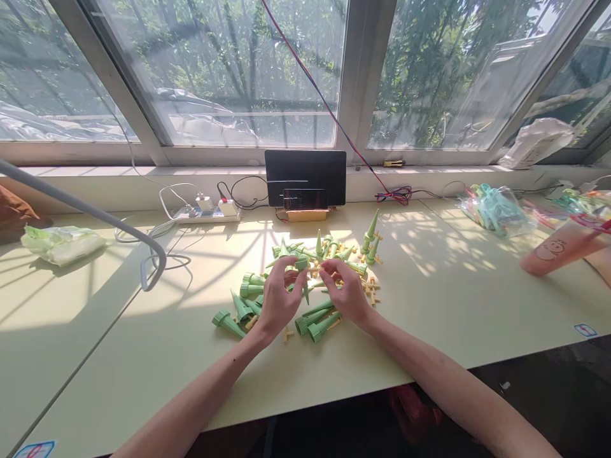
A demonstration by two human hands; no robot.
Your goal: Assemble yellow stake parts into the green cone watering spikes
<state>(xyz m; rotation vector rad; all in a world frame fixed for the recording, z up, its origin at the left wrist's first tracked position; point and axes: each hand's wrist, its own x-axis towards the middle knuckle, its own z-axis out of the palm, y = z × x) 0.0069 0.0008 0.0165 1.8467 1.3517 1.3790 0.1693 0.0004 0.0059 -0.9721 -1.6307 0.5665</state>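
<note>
While the left hand (280, 298) clamps its fingers on the wide head of a green, tapered plastic spike (301, 264) at the frame's centre, its tip pointing down beneath them, the right hand (348, 294) pinches a small pale-yellow plastic stem (313, 271) beside that head; whether the two pieces touch is unclear. At the right, a clear plastic bag (496, 210) holds teal and pink pieces; near it is a pink cup (548, 251) with a line drawing. Both forearms slant inward from the lower edge, over the pale-green tabletop (429, 305).
</note>
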